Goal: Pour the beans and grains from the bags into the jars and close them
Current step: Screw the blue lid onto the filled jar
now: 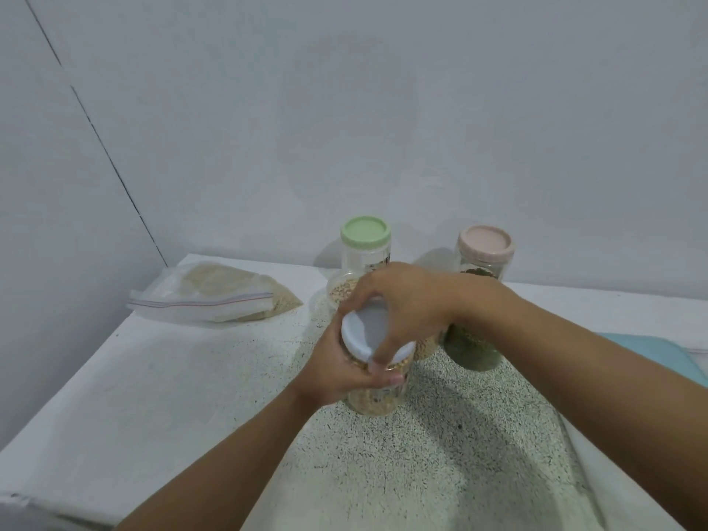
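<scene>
A clear jar point(373, 398) filled with pale beans stands in the middle of the table. My left hand point(337, 371) grips its upper body from the left. My right hand point(402, 300) grips the white lid point(367, 331) sitting on the jar's mouth, fingers curled over its rim. A zip bag of light grains point(214, 295) lies flat at the back left. Behind stand a green-lidded jar point(366, 243) and a pink-lidded jar point(484, 249) holding green beans. A bag of green beans point(473, 348) lies under my right wrist.
An open clear container with pale beans point(339, 291) sits just behind my hands. The speckled tabletop point(421, 454) is bordered by white cloth point(134, 396). A light blue item point(651, 350) lies at the right edge. A wall rises close behind the jars.
</scene>
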The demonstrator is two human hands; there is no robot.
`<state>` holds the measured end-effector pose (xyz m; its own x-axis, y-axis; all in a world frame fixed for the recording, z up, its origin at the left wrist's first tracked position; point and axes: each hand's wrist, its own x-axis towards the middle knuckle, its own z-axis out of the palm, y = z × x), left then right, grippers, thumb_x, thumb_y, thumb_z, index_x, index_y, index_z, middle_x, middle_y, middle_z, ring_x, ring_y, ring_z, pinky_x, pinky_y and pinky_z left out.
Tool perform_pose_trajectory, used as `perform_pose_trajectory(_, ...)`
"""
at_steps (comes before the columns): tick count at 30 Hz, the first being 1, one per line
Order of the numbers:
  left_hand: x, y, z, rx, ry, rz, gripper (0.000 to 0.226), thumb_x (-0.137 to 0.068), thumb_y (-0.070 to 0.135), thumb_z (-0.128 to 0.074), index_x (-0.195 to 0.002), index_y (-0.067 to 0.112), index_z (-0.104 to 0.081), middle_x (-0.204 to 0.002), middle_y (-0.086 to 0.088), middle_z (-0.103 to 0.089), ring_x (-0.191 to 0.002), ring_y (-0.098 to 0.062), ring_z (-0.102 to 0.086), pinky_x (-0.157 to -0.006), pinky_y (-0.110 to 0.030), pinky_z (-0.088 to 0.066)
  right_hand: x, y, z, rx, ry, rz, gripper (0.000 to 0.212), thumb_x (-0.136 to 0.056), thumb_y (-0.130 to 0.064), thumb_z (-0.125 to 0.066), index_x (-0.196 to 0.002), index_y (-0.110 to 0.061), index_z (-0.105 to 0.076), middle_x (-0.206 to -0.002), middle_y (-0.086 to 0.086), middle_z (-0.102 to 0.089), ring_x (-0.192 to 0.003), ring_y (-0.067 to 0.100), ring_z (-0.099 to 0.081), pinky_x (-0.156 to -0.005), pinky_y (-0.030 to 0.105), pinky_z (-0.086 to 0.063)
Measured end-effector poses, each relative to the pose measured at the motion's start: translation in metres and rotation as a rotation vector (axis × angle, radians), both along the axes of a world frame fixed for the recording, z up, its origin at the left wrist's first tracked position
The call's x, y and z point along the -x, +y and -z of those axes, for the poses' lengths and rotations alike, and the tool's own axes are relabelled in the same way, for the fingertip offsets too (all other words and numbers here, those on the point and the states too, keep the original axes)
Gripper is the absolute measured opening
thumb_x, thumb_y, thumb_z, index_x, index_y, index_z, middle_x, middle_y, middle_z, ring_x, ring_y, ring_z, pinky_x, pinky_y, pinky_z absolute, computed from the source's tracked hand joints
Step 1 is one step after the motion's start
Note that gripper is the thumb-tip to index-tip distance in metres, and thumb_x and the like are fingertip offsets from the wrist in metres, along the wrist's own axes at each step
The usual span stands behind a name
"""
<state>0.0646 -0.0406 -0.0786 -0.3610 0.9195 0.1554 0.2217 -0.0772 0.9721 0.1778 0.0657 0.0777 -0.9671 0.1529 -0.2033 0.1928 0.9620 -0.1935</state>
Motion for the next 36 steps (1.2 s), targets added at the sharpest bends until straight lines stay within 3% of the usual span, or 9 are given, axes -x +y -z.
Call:
perform_pose_trajectory(4, 0.003, -0.001, 0.005, -0.002, -0.017, 0.033, 0.103, -0.061, -0.007, -0.093, -0.147, 0.015, -0.041, -0.13, -0.01, -0.065, -0.124, -0.026, -0.063, -0.101, -0.043, -0.055, 0.003, -0.005, 0.005, -0.122, 0.017, 0.157, 0.079, -0.064, -0.085, -0.071, -0.121, -0.032, -0.059, -0.113, -0.007, -0.064, -0.103, 0.019, -0.058, -0.078, 0.033, -0.043)
perform_pose_trajectory(7, 0.003, -0.002, 0.006, 0.019, -0.009, 0.014, 0.105, -0.06, 0.0, -0.096, -0.147, 0.017, -0.041, -0.131, -0.008, -0.066, -0.125, -0.023, -0.063, -0.101, -0.043, -0.056, 0.003, -0.012, 0.01, -0.234, 0.027, 0.18, 0.083, -0.067, -0.091, -0.06, -0.118, -0.026, -0.059, -0.107, -0.003, -0.065, -0.097, 0.022, -0.059, -0.073, 0.033, -0.04)
perform_pose_trajectory(12, 0.003, 0.001, 0.005, -0.006, -0.021, 0.034, 0.102, -0.061, -0.01, -0.092, -0.147, 0.01, -0.04, -0.132, -0.013, -0.065, -0.125, -0.028, -0.063, -0.1, -0.04, -0.055, 0.002, -0.015, -0.003, -0.051, 0.009, 0.062, 0.064, -0.071, -0.059, -0.079, -0.127, -0.034, -0.062, -0.117, -0.011, -0.062, -0.108, 0.014, -0.057, -0.089, 0.035, -0.051)
perform_pose_trajectory(16, 0.004, 0.0, 0.006, -0.011, -0.007, 0.014, 0.11, -0.058, -0.002, -0.096, -0.149, 0.019, -0.038, -0.136, -0.006, -0.063, -0.127, -0.024, -0.061, -0.101, -0.037, -0.055, -0.004, -0.004, -0.016, 0.104, -0.009, 0.029, 0.067, -0.072, -0.031, -0.088, -0.133, -0.039, -0.062, -0.131, -0.023, -0.053, -0.117, 0.001, -0.045, -0.09, 0.015, -0.041)
perform_pose_trajectory(21, 0.001, 0.0, 0.003, -0.028, 0.013, -0.001, 0.1, -0.056, -0.001, -0.097, -0.141, 0.018, -0.048, -0.129, -0.001, -0.067, -0.124, -0.017, -0.063, -0.103, -0.037, -0.054, 0.003, 0.0, -0.002, 0.101, -0.029, 0.011, 0.072, -0.063, -0.038, -0.09, -0.129, -0.048, -0.063, -0.137, -0.021, -0.057, -0.125, 0.006, -0.051, -0.105, 0.035, -0.046)
perform_pose_trajectory(27, 0.002, -0.003, 0.002, 0.005, -0.005, 0.017, 0.109, -0.055, 0.017, -0.099, -0.147, 0.022, -0.042, -0.133, -0.002, -0.064, -0.126, -0.022, -0.062, -0.099, -0.042, -0.057, 0.003, -0.003, 0.003, -0.154, 0.029, 0.208, 0.077, -0.064, -0.091, -0.062, -0.105, -0.026, -0.063, -0.093, -0.007, -0.063, -0.087, 0.018, -0.061, -0.067, 0.032, -0.042)
perform_pose_trajectory(32, 0.004, -0.001, 0.005, 0.026, -0.003, -0.003, 0.104, -0.056, 0.008, -0.1, -0.144, 0.016, -0.045, -0.129, -0.005, -0.065, -0.124, -0.024, -0.062, -0.098, -0.039, -0.057, -0.004, -0.004, 0.004, -0.207, 0.031, 0.33, 0.081, -0.074, -0.094, -0.037, -0.068, -0.015, -0.052, -0.065, 0.001, -0.055, -0.06, 0.015, -0.052, -0.055, 0.031, -0.034)
perform_pose_trajectory(34, 0.004, -0.002, 0.004, 0.019, -0.009, 0.0, 0.103, -0.055, 0.012, -0.1, -0.143, 0.015, -0.046, -0.128, -0.003, -0.066, -0.124, -0.023, -0.062, -0.097, -0.037, -0.057, -0.008, -0.003, 0.003, -0.13, 0.029, 0.305, 0.082, -0.075, -0.093, -0.037, -0.088, -0.017, -0.066, -0.084, 0.002, -0.065, -0.08, 0.019, -0.063, -0.068, 0.034, -0.045)
perform_pose_trajectory(36, 0.003, -0.001, 0.004, 0.005, -0.009, -0.004, 0.104, -0.054, 0.014, -0.099, -0.144, 0.014, -0.046, -0.13, 0.004, -0.065, -0.125, -0.019, -0.062, -0.098, -0.037, -0.056, -0.012, -0.001, -0.001, -0.016, -0.004, 0.173, 0.074, -0.082, -0.081, -0.052, -0.135, -0.031, -0.058, -0.134, 0.001, -0.059, -0.126, 0.02, -0.054, -0.103, 0.038, -0.043)
